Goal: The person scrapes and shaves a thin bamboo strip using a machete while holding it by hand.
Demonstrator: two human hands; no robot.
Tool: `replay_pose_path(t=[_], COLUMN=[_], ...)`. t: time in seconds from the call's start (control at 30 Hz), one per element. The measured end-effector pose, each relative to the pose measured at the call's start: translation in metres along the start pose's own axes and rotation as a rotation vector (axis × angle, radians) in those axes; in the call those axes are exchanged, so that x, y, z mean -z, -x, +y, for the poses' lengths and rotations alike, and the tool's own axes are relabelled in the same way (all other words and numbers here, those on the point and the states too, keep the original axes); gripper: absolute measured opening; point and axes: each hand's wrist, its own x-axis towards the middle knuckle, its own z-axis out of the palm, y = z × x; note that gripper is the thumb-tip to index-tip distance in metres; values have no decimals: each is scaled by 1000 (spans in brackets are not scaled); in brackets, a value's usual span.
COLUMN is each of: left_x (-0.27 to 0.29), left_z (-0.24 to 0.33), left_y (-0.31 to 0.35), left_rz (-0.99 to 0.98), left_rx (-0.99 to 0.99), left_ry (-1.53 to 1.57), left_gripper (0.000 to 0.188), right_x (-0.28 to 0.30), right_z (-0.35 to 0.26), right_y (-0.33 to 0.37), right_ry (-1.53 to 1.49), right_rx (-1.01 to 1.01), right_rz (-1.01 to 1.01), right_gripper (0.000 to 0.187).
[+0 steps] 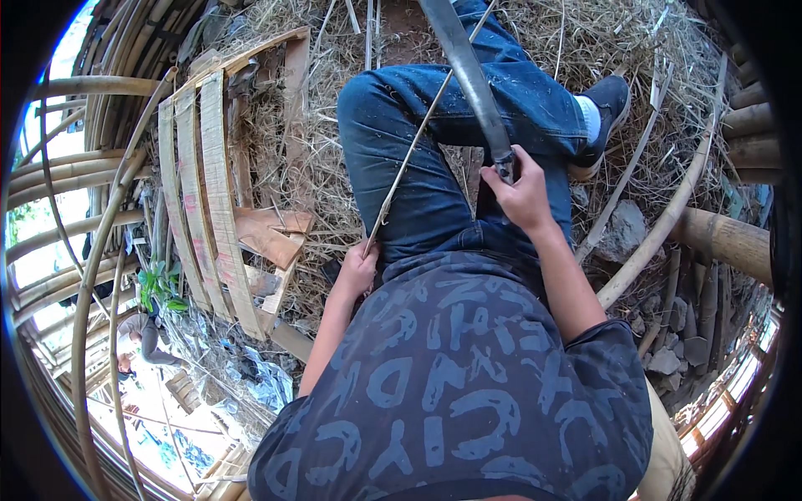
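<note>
My left hand (pixel 357 271) is closed around the lower end of a thin bamboo strip (pixel 423 125), beside my left hip. The strip slants up to the right across my jeans and passes over or under the blade near the top; I cannot tell which. My right hand (pixel 520 190) grips the dark handle of a machete (pixel 469 73) above my lap. Its long, slightly curved grey blade points away from me, over my bent leg (pixel 510 108). The blade's far tip lies beyond the upper edge of the picture.
Dry straw and shavings (pixel 652 50) cover the ground around my legs. A broken wooden pallet (pixel 221 192) lies at the left. Bamboo poles (pixel 718 238) and rocks (pixel 622 230) are on the right. Another person (pixel 149 338) is bent over far left, beyond bamboo rails (pixel 92 179).
</note>
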Motion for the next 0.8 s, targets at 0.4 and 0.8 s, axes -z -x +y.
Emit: replay_pose_path(t=[0.4,0.8], left_x=[9,4], left_z=[10,-5], left_y=[-8,-13], left_rz=[-58,13], left_rx=[-38,-113], left_ry=[-118,-160], left_gripper=[24,21], right_x=[48,32], right_z=[-75,-30], right_y=[-66,-85], right_ry=[344,38], right_rx=[172,-151], right_rz=[96,96], right_gripper=[21,30])
